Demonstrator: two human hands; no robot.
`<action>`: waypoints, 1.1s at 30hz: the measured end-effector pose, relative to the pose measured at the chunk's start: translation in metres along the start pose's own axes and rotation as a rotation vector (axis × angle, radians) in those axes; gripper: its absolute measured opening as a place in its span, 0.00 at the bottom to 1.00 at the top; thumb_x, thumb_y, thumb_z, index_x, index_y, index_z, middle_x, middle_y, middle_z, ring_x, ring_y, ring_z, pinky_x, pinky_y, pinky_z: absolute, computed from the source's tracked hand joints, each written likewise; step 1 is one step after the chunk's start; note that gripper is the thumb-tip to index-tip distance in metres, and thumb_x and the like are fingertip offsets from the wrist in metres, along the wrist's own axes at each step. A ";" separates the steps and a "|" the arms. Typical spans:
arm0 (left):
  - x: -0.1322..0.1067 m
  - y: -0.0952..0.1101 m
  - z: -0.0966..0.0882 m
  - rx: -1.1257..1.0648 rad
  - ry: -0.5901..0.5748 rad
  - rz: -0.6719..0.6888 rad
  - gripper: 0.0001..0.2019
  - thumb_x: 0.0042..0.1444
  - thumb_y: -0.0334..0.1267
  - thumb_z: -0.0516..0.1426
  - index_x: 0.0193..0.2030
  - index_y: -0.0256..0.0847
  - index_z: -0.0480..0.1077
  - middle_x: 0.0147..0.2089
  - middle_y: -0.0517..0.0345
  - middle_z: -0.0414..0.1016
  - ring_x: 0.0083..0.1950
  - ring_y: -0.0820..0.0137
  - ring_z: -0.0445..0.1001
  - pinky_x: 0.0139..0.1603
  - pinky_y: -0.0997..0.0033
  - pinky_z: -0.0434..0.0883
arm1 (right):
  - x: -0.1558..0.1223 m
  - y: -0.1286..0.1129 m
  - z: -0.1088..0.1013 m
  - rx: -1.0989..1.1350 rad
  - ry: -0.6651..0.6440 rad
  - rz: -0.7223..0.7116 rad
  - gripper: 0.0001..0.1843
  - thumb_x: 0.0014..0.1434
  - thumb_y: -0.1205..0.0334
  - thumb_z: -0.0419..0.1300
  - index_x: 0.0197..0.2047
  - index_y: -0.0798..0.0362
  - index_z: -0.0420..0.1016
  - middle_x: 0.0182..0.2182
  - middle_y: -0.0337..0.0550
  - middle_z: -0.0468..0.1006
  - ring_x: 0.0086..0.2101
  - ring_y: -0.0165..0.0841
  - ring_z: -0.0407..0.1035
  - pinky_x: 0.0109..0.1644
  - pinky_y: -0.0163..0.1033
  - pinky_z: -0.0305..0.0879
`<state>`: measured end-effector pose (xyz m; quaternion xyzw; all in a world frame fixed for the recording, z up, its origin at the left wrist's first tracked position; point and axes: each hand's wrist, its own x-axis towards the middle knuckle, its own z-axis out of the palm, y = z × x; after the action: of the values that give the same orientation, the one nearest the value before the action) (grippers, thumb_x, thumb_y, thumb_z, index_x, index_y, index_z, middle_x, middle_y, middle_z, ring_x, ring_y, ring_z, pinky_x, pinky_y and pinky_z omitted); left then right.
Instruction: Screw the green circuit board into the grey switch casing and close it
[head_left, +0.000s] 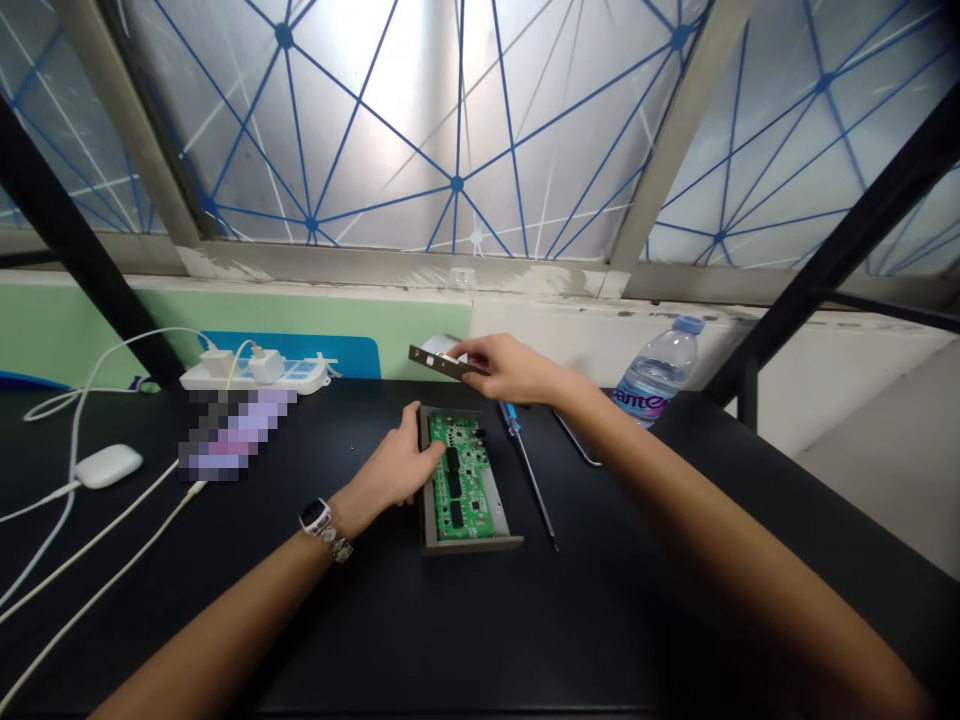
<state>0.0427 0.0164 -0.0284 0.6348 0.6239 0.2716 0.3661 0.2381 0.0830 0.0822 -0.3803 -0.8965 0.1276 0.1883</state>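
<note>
Head-cam view only, angled down over a black desk (540, 630). Main landmark: a grey metal tray (471, 545) with a green circuit board (463, 478) seated inside. Left hand (391, 462) right up against the tray's left side, fingers curled toward the edge, though clamped or just resting, no way to tell from this angle. Right hand (511, 368) just past the tray's far end, thumb and fingers pinched together on a dark metal cover plate (437, 362), up off the desk and held by one end. Probably light and stiff, that plate, likely thin sheet metal, so a pinch on the edges seems like plenty. Fragile bit most likely the board: safer hold by the tray rim, away from the components. Only real container around: the tray, with just the board showing in it. Right of the tray, a blue-handled screwdriver (529, 480) lying flat, with a water bottle (656, 372) further off. Left of the tray, a white power strip (255, 376) with two white chargers (244, 365) plugged in, a white oval gadget (109, 465) on a cable, and a pixelated blob (236, 435), too blurred to name.
</note>
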 end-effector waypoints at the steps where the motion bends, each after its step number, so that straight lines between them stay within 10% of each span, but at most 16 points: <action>1: -0.001 0.001 -0.001 0.055 0.017 0.006 0.39 0.61 0.45 0.54 0.75 0.41 0.43 0.31 0.53 0.78 0.17 0.65 0.70 0.24 0.67 0.68 | 0.008 0.002 0.005 -0.082 -0.021 0.033 0.22 0.53 0.68 0.61 0.53 0.53 0.79 0.29 0.42 0.75 0.28 0.32 0.64 0.33 0.38 0.55; 6: -0.003 -0.002 -0.003 0.256 0.156 0.113 0.35 0.59 0.47 0.56 0.71 0.34 0.56 0.40 0.35 0.80 0.41 0.44 0.79 0.42 0.56 0.70 | 0.035 0.028 0.049 -0.107 -0.055 0.056 0.21 0.56 0.68 0.61 0.53 0.51 0.81 0.41 0.48 0.81 0.38 0.39 0.71 0.41 0.38 0.61; 13: -0.002 -0.008 -0.001 0.219 0.150 0.165 0.37 0.58 0.45 0.56 0.71 0.30 0.56 0.37 0.37 0.79 0.42 0.44 0.79 0.46 0.56 0.69 | 0.038 0.054 0.097 -0.017 -0.072 0.064 0.21 0.59 0.71 0.59 0.54 0.53 0.81 0.45 0.47 0.83 0.44 0.38 0.74 0.50 0.37 0.65; 19: -0.005 -0.001 -0.003 0.259 0.133 0.189 0.35 0.57 0.43 0.56 0.70 0.28 0.60 0.31 0.42 0.76 0.37 0.46 0.78 0.45 0.55 0.69 | 0.025 0.048 0.068 0.010 -0.063 0.214 0.24 0.64 0.65 0.59 0.63 0.55 0.72 0.46 0.49 0.82 0.45 0.37 0.75 0.53 0.38 0.66; 24: -0.009 0.005 -0.006 0.379 0.070 0.216 0.34 0.57 0.43 0.54 0.69 0.27 0.61 0.30 0.42 0.75 0.36 0.45 0.77 0.42 0.52 0.69 | 0.001 0.055 0.026 -0.033 -0.288 0.620 0.17 0.49 0.59 0.73 0.38 0.60 0.79 0.28 0.56 0.81 0.28 0.46 0.78 0.32 0.45 0.72; 33: -0.004 0.023 -0.013 0.620 0.186 0.328 0.22 0.65 0.44 0.47 0.57 0.34 0.70 0.32 0.44 0.73 0.35 0.51 0.75 0.43 0.53 0.69 | -0.009 0.070 0.036 0.116 -0.683 0.940 0.19 0.53 0.52 0.70 0.30 0.63 0.79 0.22 0.58 0.82 0.24 0.39 0.79 0.21 0.32 0.63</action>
<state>0.0457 0.0153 -0.0023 0.7800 0.5969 0.1811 0.0494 0.2725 0.1205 0.0217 -0.6637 -0.6329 0.3617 -0.1676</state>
